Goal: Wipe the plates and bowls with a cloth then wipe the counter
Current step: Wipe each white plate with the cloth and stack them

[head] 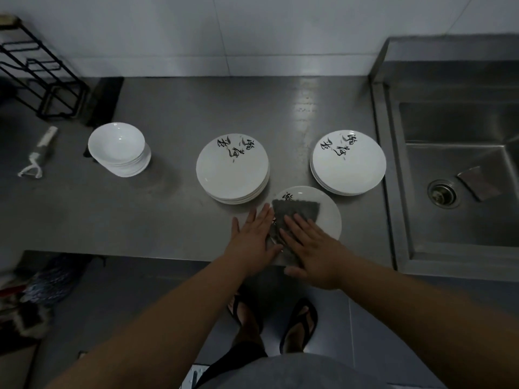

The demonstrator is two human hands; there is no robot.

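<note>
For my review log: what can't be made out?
- Head view: front plate, print and rim partly covered by cloth, left hand, right hand.
- Head view: count in bowl stack, middle plate stack, right plate stack; edges too small.
- Head view: black rack, cut by left edge.

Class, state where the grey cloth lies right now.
In the head view, the grey cloth lies right of centre on the single plate at the counter's front edge, under the right hand.
</note>
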